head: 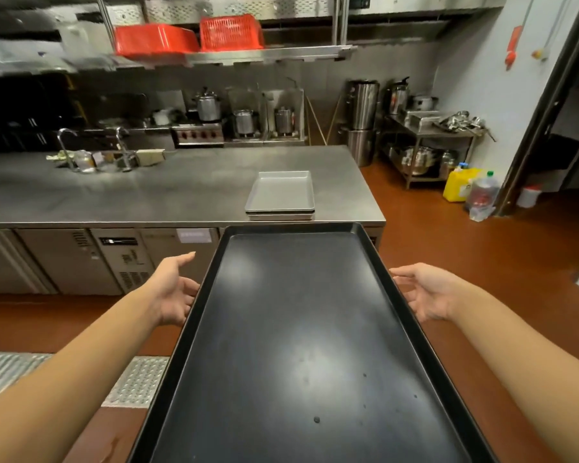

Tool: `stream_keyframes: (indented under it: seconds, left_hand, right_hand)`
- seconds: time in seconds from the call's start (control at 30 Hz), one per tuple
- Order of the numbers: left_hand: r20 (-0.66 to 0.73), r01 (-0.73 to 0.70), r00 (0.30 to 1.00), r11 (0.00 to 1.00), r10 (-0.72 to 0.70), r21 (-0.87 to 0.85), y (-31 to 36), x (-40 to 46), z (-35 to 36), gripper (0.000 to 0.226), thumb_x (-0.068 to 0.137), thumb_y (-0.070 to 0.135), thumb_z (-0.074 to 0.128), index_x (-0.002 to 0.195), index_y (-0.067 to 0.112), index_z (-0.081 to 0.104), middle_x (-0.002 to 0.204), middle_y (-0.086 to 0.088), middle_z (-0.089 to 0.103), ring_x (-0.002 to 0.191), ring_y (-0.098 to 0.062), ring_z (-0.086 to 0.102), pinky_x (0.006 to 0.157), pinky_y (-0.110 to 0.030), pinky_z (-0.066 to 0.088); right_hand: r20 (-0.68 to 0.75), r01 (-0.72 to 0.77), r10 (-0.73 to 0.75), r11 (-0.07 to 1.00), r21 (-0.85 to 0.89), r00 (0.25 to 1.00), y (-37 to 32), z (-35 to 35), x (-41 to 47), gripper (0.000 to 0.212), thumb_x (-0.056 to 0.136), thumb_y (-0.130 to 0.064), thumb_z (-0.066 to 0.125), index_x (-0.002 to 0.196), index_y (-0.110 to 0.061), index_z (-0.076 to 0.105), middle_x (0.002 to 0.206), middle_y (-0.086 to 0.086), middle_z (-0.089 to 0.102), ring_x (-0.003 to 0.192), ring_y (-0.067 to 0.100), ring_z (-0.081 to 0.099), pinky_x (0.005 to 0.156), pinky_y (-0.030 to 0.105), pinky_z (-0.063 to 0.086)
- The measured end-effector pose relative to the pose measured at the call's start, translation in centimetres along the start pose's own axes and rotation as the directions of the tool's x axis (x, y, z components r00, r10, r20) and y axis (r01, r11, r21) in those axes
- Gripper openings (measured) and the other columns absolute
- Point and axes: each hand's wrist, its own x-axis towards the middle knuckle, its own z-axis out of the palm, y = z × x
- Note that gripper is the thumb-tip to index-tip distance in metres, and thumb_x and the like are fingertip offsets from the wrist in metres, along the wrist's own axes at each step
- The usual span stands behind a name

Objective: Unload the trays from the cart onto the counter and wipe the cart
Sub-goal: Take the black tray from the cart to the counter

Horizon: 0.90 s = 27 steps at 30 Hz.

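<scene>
A large black tray (308,329) is carried level in front of me, its far end just short of the steel counter (147,192). My left hand (173,292) touches the tray's left rim with fingers stretched out and thumb raised. My right hand (428,292) supports the right rim the same way, fingers spread. Two stacked silver trays (281,192) lie on the counter near its right front corner, straight ahead of the black tray. The cart is out of view.
A sink with two taps (91,152) and small items sits at the counter's back left. On the red floor at the right stand a yellow jug (458,185) and a plastic bottle (482,198). A pot rack (428,148) stands behind them. A metal floor grate (134,379) lies lower left.
</scene>
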Motion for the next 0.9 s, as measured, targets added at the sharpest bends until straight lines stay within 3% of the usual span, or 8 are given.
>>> stream_keyframes:
  seconds: [0.1,0.27,0.37,0.53,0.63,0.8,0.9]
  left_hand:
    - [-0.029,0.000,1.000,1.000,0.000,0.002,3.0,4.2,-0.4,0.097,0.084,0.070,0.055,0.145,-0.005,0.044,0.133,-0.031,0.061,0.122,-0.049,0.057,0.110,-0.061,0.040]
    - [-0.058,-0.014,0.998,0.999,0.017,0.046,8.4,12.2,-0.5,0.087,0.088,0.063,0.057,0.143,-0.004,0.046,0.131,-0.028,0.062,0.120,-0.045,0.058,0.105,-0.056,0.045]
    - [-0.043,-0.023,0.999,1.000,0.023,0.012,12.6,18.3,-0.9,0.092,0.085,0.065,0.059,0.146,-0.004,0.044,0.134,-0.028,0.061,0.122,-0.047,0.057,0.108,-0.058,0.043]
    - [-0.056,-0.013,0.998,1.000,0.013,0.001,20.3,26.6,-0.7,0.092,0.089,0.063,0.057,0.148,-0.006,0.040,0.131,-0.028,0.062,0.118,-0.046,0.060,0.090,-0.050,0.052]
    - [-0.053,0.002,0.999,0.999,0.001,0.050,24.7,31.2,-0.2,0.082,0.090,0.061,0.059,0.139,-0.005,0.051,0.126,-0.026,0.066,0.115,-0.043,0.062,0.083,-0.049,0.053]
    - [-0.069,0.022,0.998,0.988,-0.012,0.152,31.2,39.2,0.8,0.067,0.092,0.058,0.059,0.123,-0.002,0.063,0.117,-0.022,0.068,0.112,-0.039,0.060,0.104,-0.050,0.041]
    - [-0.068,0.030,0.998,0.985,-0.018,0.167,34.3,43.9,1.5,0.064,0.093,0.057,0.059,0.118,-0.002,0.063,0.117,-0.022,0.068,0.115,-0.040,0.059,0.112,-0.052,0.038]
  right_hand:
    - [0.034,-0.011,0.011,1.000,-0.018,0.999,-3.9,0.7,5.2,0.030,0.099,-0.031,0.058,0.122,-0.012,0.061,0.090,0.014,0.065,0.083,0.028,0.060,0.080,0.045,0.047]
    - [0.053,-0.035,0.039,0.997,-0.063,0.998,-10.4,2.1,15.7,0.040,0.096,-0.030,0.062,0.133,-0.015,0.058,0.085,0.012,0.063,0.063,0.024,0.059,0.066,0.036,0.050]
    - [0.053,-0.029,0.031,0.998,-0.048,0.998,-14.1,3.6,22.1,0.043,0.095,-0.030,0.064,0.135,-0.015,0.059,0.096,0.014,0.064,0.074,0.028,0.062,0.068,0.039,0.053]
    - [0.047,-0.018,0.020,0.999,-0.030,0.999,-20.8,5.7,31.0,0.042,0.091,-0.027,0.065,0.130,-0.014,0.062,0.129,0.021,0.064,0.117,0.040,0.060,0.104,0.060,0.045]
    - [0.013,-0.009,0.009,1.000,-0.016,1.000,-24.2,6.4,35.1,0.043,0.088,-0.024,0.066,0.129,-0.013,0.062,0.124,0.021,0.064,0.118,0.042,0.059,0.101,0.060,0.047]
    - [0.003,-0.037,0.037,0.999,-0.031,0.999,-29.3,6.6,43.1,0.040,0.095,-0.026,0.062,0.133,-0.014,0.058,0.122,0.021,0.064,0.113,0.042,0.059,0.089,0.057,0.050]
    - [0.022,-0.052,0.053,0.997,-0.053,0.998,-32.3,6.5,47.6,0.046,0.093,-0.027,0.065,0.135,-0.011,0.057,0.121,0.022,0.065,0.111,0.043,0.060,0.090,0.057,0.053]
